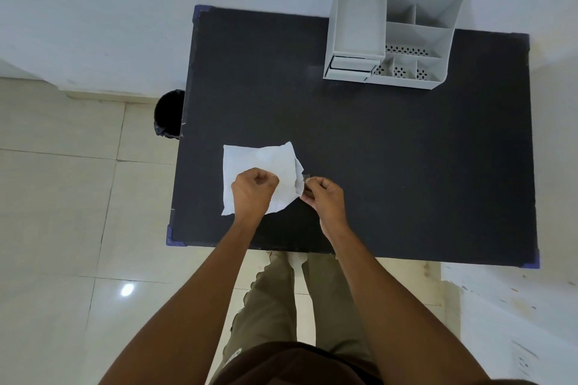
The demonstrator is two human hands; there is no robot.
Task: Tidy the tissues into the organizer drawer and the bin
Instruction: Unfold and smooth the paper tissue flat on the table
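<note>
A white tissue (256, 159) lies spread on the near left part of the black table (391, 150). My left hand (251, 189) rests on the tissue with its fingers curled and pinched on the sheet's middle. My right hand (323, 197) pinches the tissue's crumpled right edge. A grey desk organizer (391, 34) stands at the table's far right, with its small drawer (350, 68) at the front left, partly pulled out. A black bin (169, 114) stands on the floor, beside the table's left edge.
The table has blue corner guards (171, 236). A white wall runs behind it. Pale floor tiles (62, 212) lie to the left, and my legs stand at the table's near edge.
</note>
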